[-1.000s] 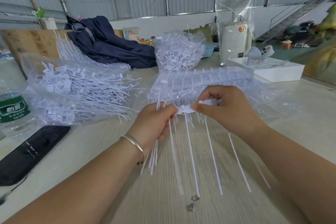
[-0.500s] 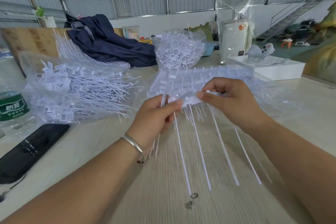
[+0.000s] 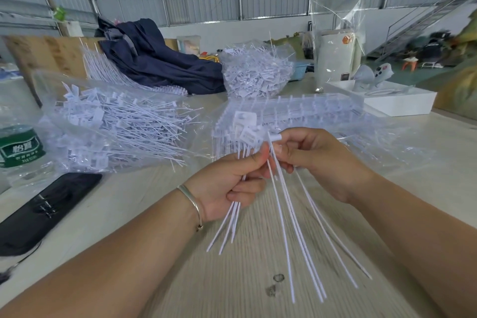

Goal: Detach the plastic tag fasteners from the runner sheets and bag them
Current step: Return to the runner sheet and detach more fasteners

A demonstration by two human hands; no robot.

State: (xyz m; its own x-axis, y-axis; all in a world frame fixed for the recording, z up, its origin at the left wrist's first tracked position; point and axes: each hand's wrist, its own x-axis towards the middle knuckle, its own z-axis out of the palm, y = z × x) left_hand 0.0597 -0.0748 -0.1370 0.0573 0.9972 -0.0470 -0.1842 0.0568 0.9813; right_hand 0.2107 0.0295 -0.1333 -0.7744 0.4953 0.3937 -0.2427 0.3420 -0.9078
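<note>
The detached fasteners point(image 3: 238, 148) now sit bunched in the left hand point(image 3: 227, 183), heads fanned above the thumb and tails hanging out below the palm; a second ago that hand pinched only a few beside the runner strip. The right hand point(image 3: 313, 162) has come in close to the left, fingertips nearly touching, and its grip is clamped on the head end of a second cluster of long strands point(image 3: 291, 235), which splay down over the worktop point(image 3: 180, 279). The flat white strip it pinched earlier is hard to make out now; only a small white stub shows above the forefinger. Whether these strands are still joined to a runner cannot be told.

Just behind both hands lies the stack of runner sheets point(image 3: 296, 108) on crinkled clear film, its near edge hidden by the fingers. To the left rests a clear bag of loose fasteners point(image 3: 116, 126); farther back stands a second filled bag point(image 3: 255, 72). A green-labelled bottle point(image 3: 19, 147) is cut off at the left edge, and a dark jacket point(image 3: 154, 64) is heaped beyond. Strand tips blur.
</note>
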